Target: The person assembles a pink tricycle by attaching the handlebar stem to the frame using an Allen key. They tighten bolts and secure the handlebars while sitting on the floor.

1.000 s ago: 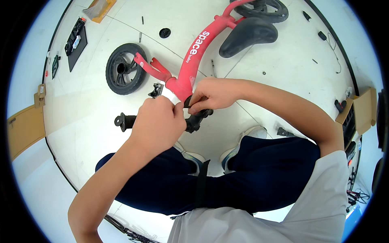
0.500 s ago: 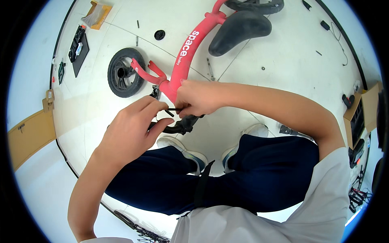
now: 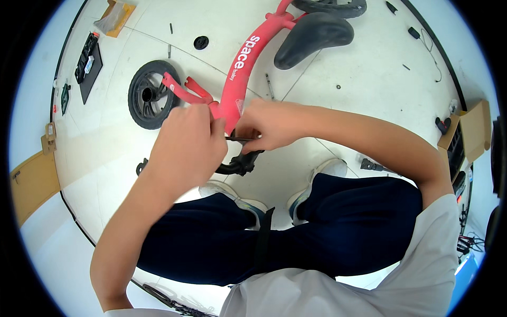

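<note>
Upside down on the floor lies a red balance-bike frame (image 3: 238, 74) with a black saddle (image 3: 317, 39). Below its head end sits a black handlebar (image 3: 240, 165). A thin black rod, apparently a hex key (image 3: 236, 139), spans the gap between my two hands. My left hand (image 3: 191, 145) is closed in a fist at the rod's left end, its fingertips hidden. My right hand (image 3: 269, 124) curls beside the frame's lower end, thumb and fingers pinched about the rod's right part. Where the rod's tip sits is hidden by my fingers.
A loose black wheel (image 3: 153, 95) lies left of the red fork. Farther left are a black tray of tools (image 3: 90, 68) and a cardboard box (image 3: 117, 18). A black round disc (image 3: 200, 42) lies beyond. At right stand an open carton (image 3: 470, 132) and a metal part (image 3: 372, 165).
My left hand has moved up and right toward my right hand, going from a loose pinch on the small black rod to a fist. The view has shifted slightly.
</note>
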{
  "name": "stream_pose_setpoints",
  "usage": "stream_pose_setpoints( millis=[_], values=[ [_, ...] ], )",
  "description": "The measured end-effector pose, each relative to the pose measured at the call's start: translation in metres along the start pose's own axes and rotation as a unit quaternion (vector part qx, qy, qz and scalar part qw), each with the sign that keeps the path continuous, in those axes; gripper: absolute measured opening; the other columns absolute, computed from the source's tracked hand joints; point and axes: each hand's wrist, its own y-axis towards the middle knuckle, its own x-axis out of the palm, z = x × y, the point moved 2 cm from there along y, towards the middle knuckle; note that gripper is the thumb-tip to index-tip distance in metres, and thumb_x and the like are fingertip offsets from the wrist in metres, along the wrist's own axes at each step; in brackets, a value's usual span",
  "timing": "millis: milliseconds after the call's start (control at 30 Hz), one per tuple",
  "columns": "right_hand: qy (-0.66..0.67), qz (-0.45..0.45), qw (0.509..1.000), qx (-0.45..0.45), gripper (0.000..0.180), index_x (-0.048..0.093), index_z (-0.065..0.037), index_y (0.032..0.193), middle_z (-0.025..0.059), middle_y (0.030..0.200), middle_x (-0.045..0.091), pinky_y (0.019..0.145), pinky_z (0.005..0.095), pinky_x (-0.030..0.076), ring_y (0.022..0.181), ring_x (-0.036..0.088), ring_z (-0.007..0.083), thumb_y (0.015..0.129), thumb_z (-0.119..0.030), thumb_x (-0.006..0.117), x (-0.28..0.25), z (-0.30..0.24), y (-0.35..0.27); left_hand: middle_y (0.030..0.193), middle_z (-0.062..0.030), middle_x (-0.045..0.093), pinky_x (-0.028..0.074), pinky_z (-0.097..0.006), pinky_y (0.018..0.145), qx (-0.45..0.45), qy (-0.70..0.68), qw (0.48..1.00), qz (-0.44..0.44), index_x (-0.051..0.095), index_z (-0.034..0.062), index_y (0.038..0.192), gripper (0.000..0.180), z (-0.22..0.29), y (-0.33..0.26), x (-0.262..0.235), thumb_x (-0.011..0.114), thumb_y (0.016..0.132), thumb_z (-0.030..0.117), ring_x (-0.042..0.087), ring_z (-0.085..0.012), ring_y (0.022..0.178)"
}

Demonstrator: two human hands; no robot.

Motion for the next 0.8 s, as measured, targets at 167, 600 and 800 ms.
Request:
stream_pose_setpoints(
  millis=[167,600,800],
  values=[
    [-0.010,0.031,0.999,0.024,0.016,0.071,0.002,0.083,0.0130,0.069,0.070,0.061,0.0353,0.050,0.062,0.065,0.0258,0.081,-0.014,0.075,0.004,0.001,-0.004,0.060,-0.0161,0.054,0.040,-0.038,0.056,-0.042,-0.071,0.993,-0.089,0.055,-0.0087,0.078,0.028,-0.010,0.009,-0.010,0.059,0.094,0.014,0.048,-0.0252,0.054],
    [0.020,0.012,0.999,0.037,0.013,0.072,0.002,0.083,0.0125,0.072,0.071,0.063,0.0321,0.052,0.065,0.068,0.0223,0.081,-0.010,0.074,0.000,0.003,0.003,0.093,-0.0110,0.063,0.057,-0.032,0.086,0.613,0.299,0.731,-0.015,0.065,-0.0047,0.084,0.021,-0.032,0.016,-0.024,0.068,0.065,0.003,0.065,-0.0243,0.094],
    [0.041,0.027,0.998,0.031,0.013,0.072,0.003,0.085,0.0125,0.074,0.072,0.064,0.0315,0.053,0.066,0.068,0.0212,0.080,-0.009,0.075,0.000,0.011,-0.001,0.089,-0.0118,0.063,0.059,-0.032,0.086,0.691,0.286,0.663,0.012,0.063,-0.0049,0.075,0.014,-0.033,0.028,-0.016,0.068,0.064,0.003,0.066,-0.0238,0.091]
  ],
)
